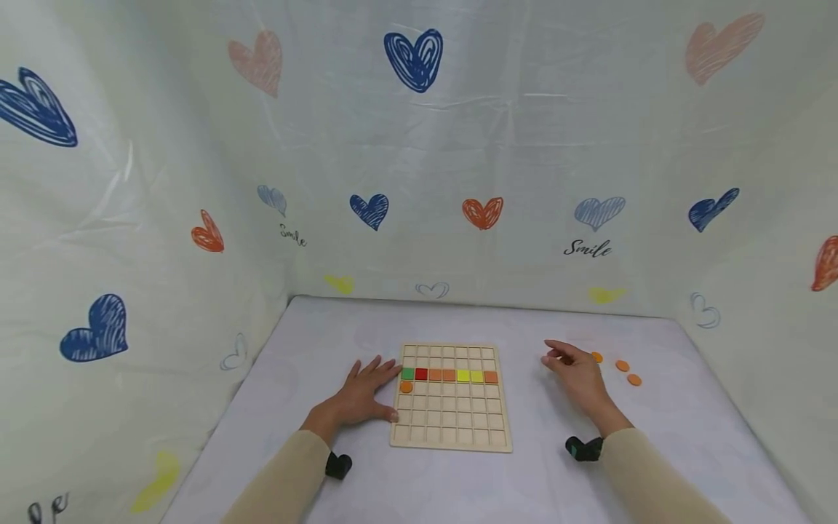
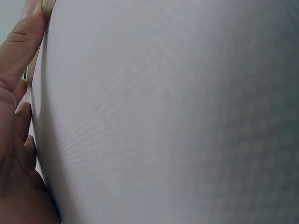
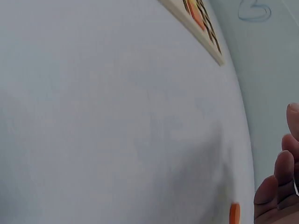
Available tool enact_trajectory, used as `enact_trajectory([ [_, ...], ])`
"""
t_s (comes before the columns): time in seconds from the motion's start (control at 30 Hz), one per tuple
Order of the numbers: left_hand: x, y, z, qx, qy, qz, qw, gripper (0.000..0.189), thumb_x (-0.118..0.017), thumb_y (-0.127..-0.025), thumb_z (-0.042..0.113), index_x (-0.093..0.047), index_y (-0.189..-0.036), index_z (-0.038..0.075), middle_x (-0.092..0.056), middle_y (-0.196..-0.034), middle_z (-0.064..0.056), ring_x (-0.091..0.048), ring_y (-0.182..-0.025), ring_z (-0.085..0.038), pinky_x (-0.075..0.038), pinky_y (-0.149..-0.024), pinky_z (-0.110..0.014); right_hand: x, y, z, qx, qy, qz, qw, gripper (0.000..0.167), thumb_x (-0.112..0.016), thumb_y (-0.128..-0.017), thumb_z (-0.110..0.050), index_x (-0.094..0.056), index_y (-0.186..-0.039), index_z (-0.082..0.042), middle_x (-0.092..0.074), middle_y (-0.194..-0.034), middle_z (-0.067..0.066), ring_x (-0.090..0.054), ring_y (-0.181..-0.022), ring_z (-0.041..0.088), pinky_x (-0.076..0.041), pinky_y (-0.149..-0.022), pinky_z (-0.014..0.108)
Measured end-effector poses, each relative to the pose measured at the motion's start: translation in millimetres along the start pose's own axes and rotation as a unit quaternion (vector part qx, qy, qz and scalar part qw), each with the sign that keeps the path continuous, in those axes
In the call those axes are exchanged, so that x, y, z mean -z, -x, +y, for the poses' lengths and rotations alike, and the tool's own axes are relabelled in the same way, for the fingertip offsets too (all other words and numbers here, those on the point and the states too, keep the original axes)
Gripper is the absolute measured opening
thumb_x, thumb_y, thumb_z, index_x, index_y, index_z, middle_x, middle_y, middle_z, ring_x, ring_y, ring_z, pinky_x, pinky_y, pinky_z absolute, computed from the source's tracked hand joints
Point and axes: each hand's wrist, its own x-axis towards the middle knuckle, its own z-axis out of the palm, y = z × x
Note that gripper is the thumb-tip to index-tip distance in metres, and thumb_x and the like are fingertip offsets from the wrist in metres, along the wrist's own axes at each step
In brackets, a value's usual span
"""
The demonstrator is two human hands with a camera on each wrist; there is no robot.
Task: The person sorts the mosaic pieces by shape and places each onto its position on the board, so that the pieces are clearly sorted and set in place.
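A wooden grid board lies flat on the table. One row of it holds coloured square tiles: green, red, then orange and yellow ones. Under the green tile sits a round orange disc. My left hand rests with fingers spread along the board's left edge, its thumb against the rim. Right of the board, my right hand is raised above the table, fingers loosely bent; no piece shows between them. Beside it lie three orange discs, the nearest partly behind the hand.
A white cloth covers the table. A pale curtain printed with hearts hangs behind and at both sides. Dark wrist devices sit at both sleeves. In the right wrist view a board corner shows at the top.
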Motion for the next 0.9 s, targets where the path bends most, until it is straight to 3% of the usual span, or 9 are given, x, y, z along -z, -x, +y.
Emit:
enact_trajectory([
  [0.17,0.2,-0.5,0.6,-0.002,0.004,0.001,1.0,0.101,-0.091,-0.078,0.05,-0.043,-0.163,0.023,-0.035,-0.172,-0.001,-0.014,-0.165,-0.032,0.002,-0.133,-0.059,34.3,-2.5,21.3,0.013,0.061,-0.013,0.998,0.049,-0.071,-0.102,-0.024,-0.061,-0.147,-0.006,-0.063,-0.129,0.02,-0.053,-0.099,0.021,-0.048,-0.071,0.019],
  [0.3,0.3,-0.9,0.1,-0.004,0.004,0.0,1.0,0.102,-0.091,-0.078,0.05,-0.043,-0.163,0.023,-0.034,-0.173,-0.001,-0.013,-0.165,-0.032,0.001,-0.133,-0.059,47.6,-2.2,32.3,0.023,0.111,-0.015,0.9935,0.049,-0.071,-0.102,-0.024,-0.062,-0.145,-0.003,-0.063,-0.127,0.023,-0.055,-0.104,0.028,-0.047,-0.075,0.024],
  [0.5,-0.4,-1.5,-1.3,-0.002,0.003,0.0,1.0,0.102,-0.091,-0.077,0.052,-0.043,-0.163,0.023,-0.034,-0.173,-0.001,-0.013,-0.165,-0.032,0.002,-0.133,-0.059,49.5,-1.8,41.5,0.037,0.154,-0.01,0.9873,0.045,-0.074,-0.098,-0.018,-0.066,-0.137,0.004,-0.067,-0.113,0.024,-0.059,-0.097,0.032,-0.046,-0.075,0.031],
  [0.9,0.7,0.3,2.0,0.001,0.003,0.002,1.0,0.102,-0.091,-0.077,0.051,-0.043,-0.163,0.023,-0.034,-0.173,-0.002,-0.014,-0.165,-0.032,0.001,-0.133,-0.059,44.4,-7.9,47.9,-0.001,0.182,-0.025,0.9831,0.042,-0.071,-0.097,-0.016,-0.068,-0.132,0.006,-0.063,-0.121,0.032,-0.061,-0.109,0.045,-0.051,-0.085,0.048],
])
